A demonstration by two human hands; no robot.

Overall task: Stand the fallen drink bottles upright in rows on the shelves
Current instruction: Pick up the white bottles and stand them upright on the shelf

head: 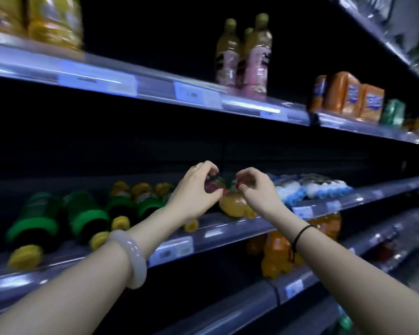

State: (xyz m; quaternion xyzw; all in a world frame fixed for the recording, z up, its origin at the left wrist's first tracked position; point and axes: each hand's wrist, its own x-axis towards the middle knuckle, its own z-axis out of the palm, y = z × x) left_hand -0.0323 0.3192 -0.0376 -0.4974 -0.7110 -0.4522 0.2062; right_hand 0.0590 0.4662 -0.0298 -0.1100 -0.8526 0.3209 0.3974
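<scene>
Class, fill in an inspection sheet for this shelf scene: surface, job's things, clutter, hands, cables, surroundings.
Surface: middle shelf, price tags along its front edge.
Job's things: green-labelled bottles lying down, yellow caps outward; amber bottle lying under the hands; white bottles at right, blurred.
Clutter: nothing seen.
Hands: left hand and right hand, fingers curled above the amber bottle; grip unclear.
Cables: nothing seen.
Surroundings: upright pink-labelled bottles above; orange bottles below.

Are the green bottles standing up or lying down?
Lying down. The green bottles rest on their sides, yellow caps pointing toward the shelf front.
</scene>
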